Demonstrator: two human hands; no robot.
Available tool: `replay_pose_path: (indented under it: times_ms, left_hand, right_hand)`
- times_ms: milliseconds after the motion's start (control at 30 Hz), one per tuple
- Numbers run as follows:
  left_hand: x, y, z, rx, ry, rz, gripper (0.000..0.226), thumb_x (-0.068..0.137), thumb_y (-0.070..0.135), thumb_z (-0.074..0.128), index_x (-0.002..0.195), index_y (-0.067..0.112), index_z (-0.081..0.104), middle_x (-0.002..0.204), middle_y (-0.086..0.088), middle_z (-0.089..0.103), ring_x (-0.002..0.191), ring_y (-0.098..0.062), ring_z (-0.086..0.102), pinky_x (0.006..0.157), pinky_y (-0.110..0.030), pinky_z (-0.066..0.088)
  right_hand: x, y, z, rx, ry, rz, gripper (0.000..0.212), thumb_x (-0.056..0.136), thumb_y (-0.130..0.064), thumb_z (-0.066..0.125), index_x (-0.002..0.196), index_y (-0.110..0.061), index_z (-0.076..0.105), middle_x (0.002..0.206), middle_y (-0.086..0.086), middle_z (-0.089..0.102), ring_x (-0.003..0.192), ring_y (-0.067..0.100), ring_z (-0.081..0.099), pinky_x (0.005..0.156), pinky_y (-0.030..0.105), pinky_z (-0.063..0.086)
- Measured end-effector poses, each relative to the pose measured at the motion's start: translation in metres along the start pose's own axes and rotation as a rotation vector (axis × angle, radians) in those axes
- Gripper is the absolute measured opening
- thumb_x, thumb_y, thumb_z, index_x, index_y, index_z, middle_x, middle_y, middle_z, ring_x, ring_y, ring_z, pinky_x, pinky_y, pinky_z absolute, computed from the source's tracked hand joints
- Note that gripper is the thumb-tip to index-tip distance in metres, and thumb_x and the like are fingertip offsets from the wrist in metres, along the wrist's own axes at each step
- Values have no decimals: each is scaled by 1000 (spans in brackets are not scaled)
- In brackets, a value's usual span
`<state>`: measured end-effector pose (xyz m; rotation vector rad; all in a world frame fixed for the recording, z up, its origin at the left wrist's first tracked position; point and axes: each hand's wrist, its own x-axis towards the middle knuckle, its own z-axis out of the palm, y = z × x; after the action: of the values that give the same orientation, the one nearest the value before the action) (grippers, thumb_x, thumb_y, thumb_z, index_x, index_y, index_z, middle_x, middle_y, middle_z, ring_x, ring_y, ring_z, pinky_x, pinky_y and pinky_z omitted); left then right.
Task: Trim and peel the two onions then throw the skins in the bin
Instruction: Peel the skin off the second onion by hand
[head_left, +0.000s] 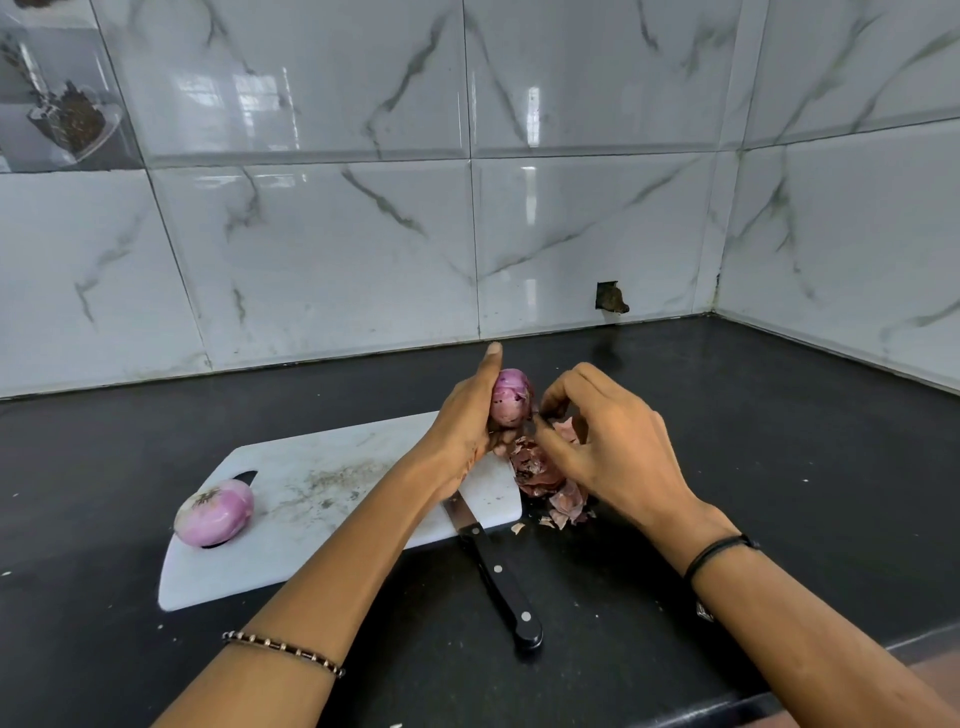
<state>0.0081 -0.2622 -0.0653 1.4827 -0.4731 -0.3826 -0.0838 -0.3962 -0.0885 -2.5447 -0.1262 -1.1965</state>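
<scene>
My left hand grips a purple onion above the far right corner of the white cutting board. Right beside that onion, my right hand pinches a piece of skin with curled fingers. A pile of brown-red skins lies on the black counter under my right hand, just off the board's right edge. A second, peeled pink onion rests on the board's left end. No bin is in view.
A black-handled knife lies across the board's near right edge, handle toward me, its blade partly under my left forearm. The black counter meets marble-tiled walls behind and to the right. A counter edge runs along the lower right.
</scene>
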Motion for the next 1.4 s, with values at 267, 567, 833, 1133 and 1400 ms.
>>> replay_pose_path:
  times_ms: [267, 567, 833, 1133, 1400]
  left_hand:
    - [2, -6, 2, 62, -40, 53, 61, 103, 61, 34, 94, 18, 76, 68, 0, 73, 55, -6, 65, 53, -20, 47]
    - [8, -9, 1, 5, 5, 48, 57, 99, 65, 42, 90, 19, 75, 98, -19, 76, 82, -19, 69, 78, -33, 56]
    - [9, -8, 0, -4, 31, 39, 65, 96, 68, 47, 109, 10, 73, 114, -26, 72, 102, -36, 70, 104, -53, 51]
    - [5, -9, 1, 90, -46, 60, 63, 100, 64, 44, 105, 8, 72, 90, -20, 74, 72, -17, 66, 63, -26, 52]
    - [-1, -5, 1, 56, 12, 53, 55, 105, 54, 41, 82, 11, 68, 70, -10, 63, 58, -16, 59, 55, -25, 51]
  right_hand:
    - [0, -5, -6, 163, 64, 9, 18, 99, -42, 60, 111, -30, 64, 99, -18, 63, 73, 9, 59, 65, 34, 53]
    - [0, -1, 1, 134, 10, -57, 15, 99, -37, 55, 106, -25, 60, 94, -20, 49, 76, 2, 54, 63, 37, 52]
    - [1, -1, -3, 162, 74, 7, 24, 97, -43, 59, 114, -26, 63, 102, -17, 58, 71, 9, 58, 65, 34, 53]
    - [2, 1, 0, 75, 35, -34, 18, 98, -38, 56, 106, -22, 62, 95, -17, 54, 73, 7, 55, 61, 39, 54]
    - [-1, -8, -1, 76, -79, -75, 23, 96, -41, 47, 105, -21, 55, 97, -14, 50, 70, 7, 52, 61, 39, 51]
